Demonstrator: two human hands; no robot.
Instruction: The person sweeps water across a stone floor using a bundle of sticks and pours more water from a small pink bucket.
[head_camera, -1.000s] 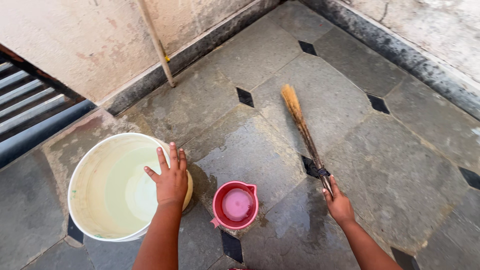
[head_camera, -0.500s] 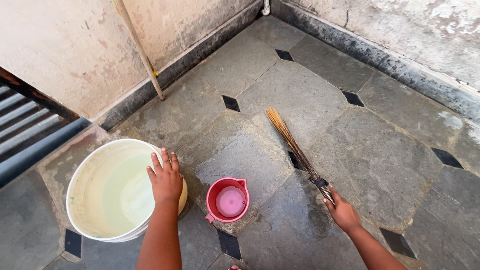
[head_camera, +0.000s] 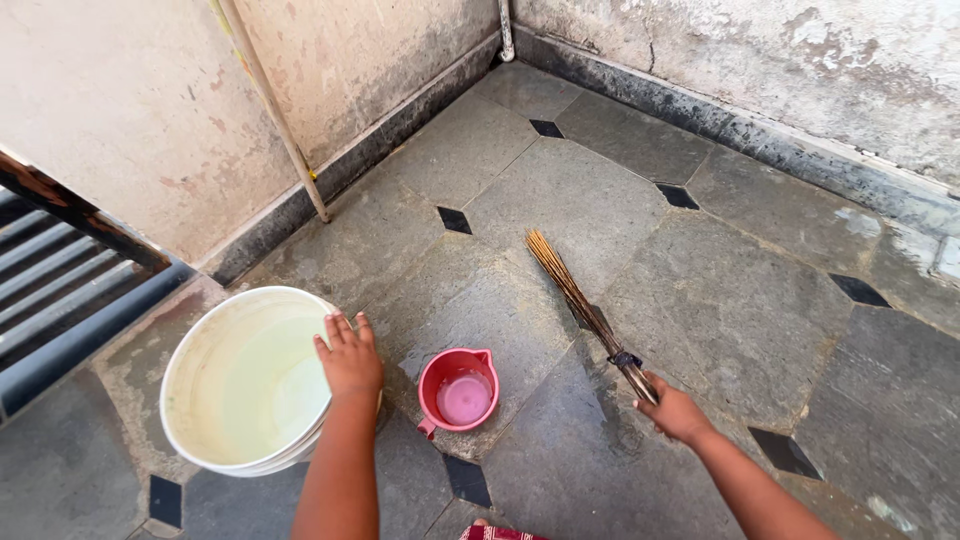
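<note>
The stone floor (head_camera: 720, 300) is laid in large grey slabs with small black diamond insets, and parts of it look damp and darker near the person. Two stained, peeling walls (head_camera: 130, 120) meet at the far corner, and a thin pole (head_camera: 275, 110) leans against the left one with its foot on the floor.

A wide white bucket (head_camera: 240, 385) stands on the floor at the lower left, holding pale, slightly cloudy water. The left hand (head_camera: 350, 358) lies over its right rim with the fingers spread flat, gripping the edge loosely rather than clenched.

The stick broom (head_camera: 580, 300) is a slim bundle of tan, straw-like stalks, bound with a dark band near the handle end. Its long axis runs diagonally: the handle end sits low and to the right, in the person's grip, and the brush tip points up and to the left, toward the far corner, resting on or just above a slab. The right hand (head_camera: 675, 412) is closed around that handle end.

Between bucket and broom sits a small pink-red mug (head_camera: 460, 392) with a spout and side handle, upright on the floor, holding a little water.
</note>
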